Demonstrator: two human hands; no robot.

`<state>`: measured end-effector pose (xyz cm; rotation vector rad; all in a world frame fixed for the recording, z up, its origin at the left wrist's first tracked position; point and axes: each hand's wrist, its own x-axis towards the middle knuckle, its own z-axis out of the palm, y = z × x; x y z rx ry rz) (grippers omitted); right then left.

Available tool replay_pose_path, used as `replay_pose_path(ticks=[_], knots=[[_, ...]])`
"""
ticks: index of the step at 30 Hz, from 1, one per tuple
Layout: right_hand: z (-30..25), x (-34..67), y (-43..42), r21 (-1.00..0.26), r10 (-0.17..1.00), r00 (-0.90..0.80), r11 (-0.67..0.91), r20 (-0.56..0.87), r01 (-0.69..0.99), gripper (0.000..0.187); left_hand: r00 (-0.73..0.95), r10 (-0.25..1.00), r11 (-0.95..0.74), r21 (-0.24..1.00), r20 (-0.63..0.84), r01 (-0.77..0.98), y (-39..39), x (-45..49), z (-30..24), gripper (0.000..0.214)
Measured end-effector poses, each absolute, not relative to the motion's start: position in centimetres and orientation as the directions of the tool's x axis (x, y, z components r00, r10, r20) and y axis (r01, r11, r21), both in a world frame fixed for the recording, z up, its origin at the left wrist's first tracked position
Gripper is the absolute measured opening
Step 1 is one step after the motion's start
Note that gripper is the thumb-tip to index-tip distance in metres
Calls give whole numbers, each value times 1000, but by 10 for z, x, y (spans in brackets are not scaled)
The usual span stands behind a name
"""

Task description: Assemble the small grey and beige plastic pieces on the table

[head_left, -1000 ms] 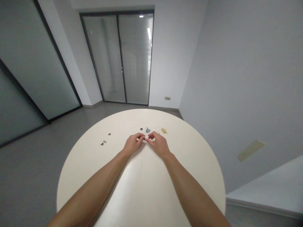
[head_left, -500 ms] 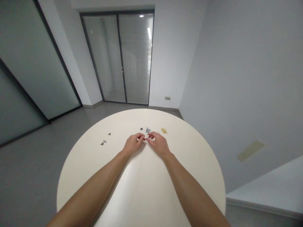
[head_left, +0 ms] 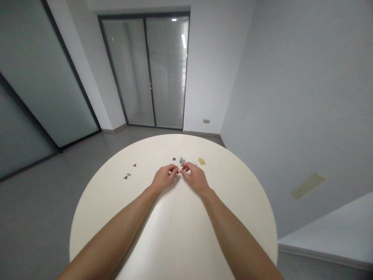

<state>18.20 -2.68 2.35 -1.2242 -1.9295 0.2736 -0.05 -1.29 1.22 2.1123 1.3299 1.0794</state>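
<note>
My left hand (head_left: 165, 177) and my right hand (head_left: 194, 177) meet over the middle of the white round table (head_left: 177, 233), fingertips almost touching. Between them shows a small white piece (head_left: 180, 167), mostly hidden by the fingers; its exact kind is too small to make out. Both hands are closed in a pinch around it. Just beyond my fingers lie a pile of blue-grey pieces (head_left: 182, 160), a few white pieces (head_left: 195, 162) and a heap of yellow pieces (head_left: 201, 161). A dark square piece (head_left: 174, 159) lies left of the blue-grey pile.
On the table's left side lie a small dark piece (head_left: 134, 165), a grey piece (head_left: 128, 174) and another dark piece (head_left: 125, 177). Behind the table stands a glass door (head_left: 166, 74) with blinds. A grey wall (head_left: 297, 97) rises on the right.
</note>
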Motion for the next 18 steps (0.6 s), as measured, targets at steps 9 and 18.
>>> replay_pose_path(ticks=[9,18], knots=[[24,182,-26,-556,827,-239,528,509,642,21,205,893,-443,705,401,554,-12,-1,11,28],[25,180,-28,-552,815,-235,542,529,634,26,201,896,-436,699,396,566,-12,-1,11,28]])
